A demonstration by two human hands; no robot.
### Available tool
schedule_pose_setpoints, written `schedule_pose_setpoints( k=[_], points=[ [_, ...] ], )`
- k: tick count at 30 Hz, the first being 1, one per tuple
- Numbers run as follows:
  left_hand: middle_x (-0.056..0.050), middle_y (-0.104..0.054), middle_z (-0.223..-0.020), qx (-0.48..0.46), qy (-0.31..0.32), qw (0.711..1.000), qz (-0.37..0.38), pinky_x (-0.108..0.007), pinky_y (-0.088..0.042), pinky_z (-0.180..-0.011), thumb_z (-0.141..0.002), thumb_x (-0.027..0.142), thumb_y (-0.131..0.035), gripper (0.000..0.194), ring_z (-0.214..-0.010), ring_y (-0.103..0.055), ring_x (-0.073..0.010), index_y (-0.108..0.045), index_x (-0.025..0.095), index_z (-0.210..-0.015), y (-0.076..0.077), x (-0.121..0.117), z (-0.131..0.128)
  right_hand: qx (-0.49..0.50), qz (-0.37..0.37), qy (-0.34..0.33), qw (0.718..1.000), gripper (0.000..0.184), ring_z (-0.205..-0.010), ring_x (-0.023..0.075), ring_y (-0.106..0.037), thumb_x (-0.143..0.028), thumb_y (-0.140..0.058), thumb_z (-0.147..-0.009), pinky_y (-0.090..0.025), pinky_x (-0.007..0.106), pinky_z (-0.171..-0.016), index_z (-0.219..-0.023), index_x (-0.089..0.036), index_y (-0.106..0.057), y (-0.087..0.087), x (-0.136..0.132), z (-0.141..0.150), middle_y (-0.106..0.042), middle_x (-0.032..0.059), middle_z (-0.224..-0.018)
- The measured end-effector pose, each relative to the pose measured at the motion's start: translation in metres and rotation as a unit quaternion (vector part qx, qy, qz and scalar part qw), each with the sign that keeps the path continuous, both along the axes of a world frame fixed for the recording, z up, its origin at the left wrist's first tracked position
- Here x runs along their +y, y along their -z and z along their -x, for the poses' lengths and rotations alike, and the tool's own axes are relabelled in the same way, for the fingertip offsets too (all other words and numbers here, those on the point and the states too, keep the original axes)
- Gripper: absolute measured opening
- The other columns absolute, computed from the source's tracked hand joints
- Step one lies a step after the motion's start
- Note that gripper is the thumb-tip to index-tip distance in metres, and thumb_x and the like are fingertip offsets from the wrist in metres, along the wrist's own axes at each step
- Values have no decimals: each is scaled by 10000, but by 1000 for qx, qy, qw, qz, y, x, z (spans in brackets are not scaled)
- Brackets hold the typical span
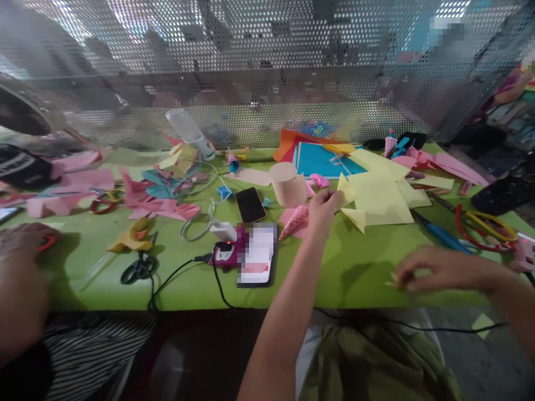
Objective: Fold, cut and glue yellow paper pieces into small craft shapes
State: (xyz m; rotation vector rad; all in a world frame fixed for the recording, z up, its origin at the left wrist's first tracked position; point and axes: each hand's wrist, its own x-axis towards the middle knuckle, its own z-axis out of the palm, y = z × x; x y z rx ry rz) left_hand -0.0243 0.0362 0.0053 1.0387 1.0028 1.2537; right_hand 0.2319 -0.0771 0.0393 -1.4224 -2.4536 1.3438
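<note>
My left hand (324, 209) reaches to the middle of the green table and pinches a small folded piece of yellow paper (345, 187). Close to its fingertips lie a pointed yellow paper piece (356, 218) and overlapping yellow paper sheets (382, 195). Beside my left wrist rests a pink patterned paper cone (295, 220), with a beige roll (287, 185) just behind. Over the table's front edge at the right, my right hand (434, 270) is blurred by motion. Its fingers are pinched on a tiny pale yellow paper scrap (392, 280).
Scissors (487, 227) lie at right. A lit phone (258, 255), a purple power socket (228, 253), cables and a dark phone (251, 204) occupy the middle. Another person's hand (27, 242) is at far left, near pink scraps (79, 186). A perforated metal screen (251, 72) stands behind.
</note>
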Motion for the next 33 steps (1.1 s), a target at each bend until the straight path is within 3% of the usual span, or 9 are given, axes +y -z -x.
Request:
schedule_pose_setpoints(
  k=[2,5,7,9,14,20,26,29,33],
  points=[
    [-18,-627,-773,-4,9,1000,-4,-222,-410,-598,-846,372,-724,206,-670,-531,-108,-683,173,-815,2,1,0,7,40,24,999,354,-956,300,-744,-580,-683,-868,-570,388,-824,-1084,-345,-836,-12,-6,-1,-803,50,-1084],
    [-12,-617,-758,-7,7,1000,-9,-226,-397,-589,-862,368,-704,208,-652,-518,-103,-676,167,-815,4,3,0,6,-131,211,969,431,-825,274,-732,-607,-583,-918,-552,415,-789,-1116,-306,-817,-7,20,7,-801,68,-1072],
    [-11,-615,-750,-10,4,1000,-10,-227,-384,-575,-863,355,-698,204,-633,-508,-98,-669,161,-807,5,3,0,-19,-242,234,941,355,-932,273,-718,-541,-599,-917,-524,396,-845,-1074,-302,-810,7,51,17,-787,54,-1119],
    [-11,-626,-755,-17,4,1000,-8,-222,-381,-564,-858,338,-699,187,-623,-506,-94,-670,160,-811,5,4,0,-50,-277,245,928,347,-931,244,-701,-500,-593,-917,-511,356,-824,-1094,-279,-794,24,79,30,-763,63,-1149],
    [-8,-639,-759,-46,-7,999,7,-203,-398,-558,-839,309,-699,151,-629,-531,-92,-679,160,-821,3,4,1,-90,-278,279,915,263,-802,230,-641,-381,-771,-724,-440,328,-690,-938,-229,-782,52,110,50,-708,89,-976],
    [-1,-620,-726,-62,-13,998,25,-202,-367,-514,-820,346,-724,190,-574,-503,-81,-694,159,-842,4,5,3,-24,-244,289,925,232,-677,197,-602,-402,-777,-692,-413,313,-607,-813,-229,-680,55,111,49,-695,21,-778],
    [20,-595,-665,-42,-61,996,47,-212,-354,-497,-799,368,-744,216,-526,-483,-81,-712,164,-861,4,9,2,162,-223,345,897,389,-718,176,-605,-573,-743,-767,-473,306,-650,-898,-215,-663,39,112,38,-702,26,-827],
    [12,-619,-698,-41,-73,995,49,-203,-365,-500,-791,336,-725,200,-557,-503,-86,-719,162,-890,4,9,1,268,-189,374,868,432,-710,153,-559,-542,-844,-680,-459,292,-662,-919,-208,-712,22,112,33,-671,6,-806],
    [-18,-686,-812,-40,-66,996,47,-197,-420,-549,-750,291,-727,204,-650,-576,-100,-722,165,-911,7,9,-1,310,-154,371,862,415,-734,156,-569,-503,-848,-686,-463,290,-672,-970,-216,-752,8,114,33,-689,13,-842]
  ],
)
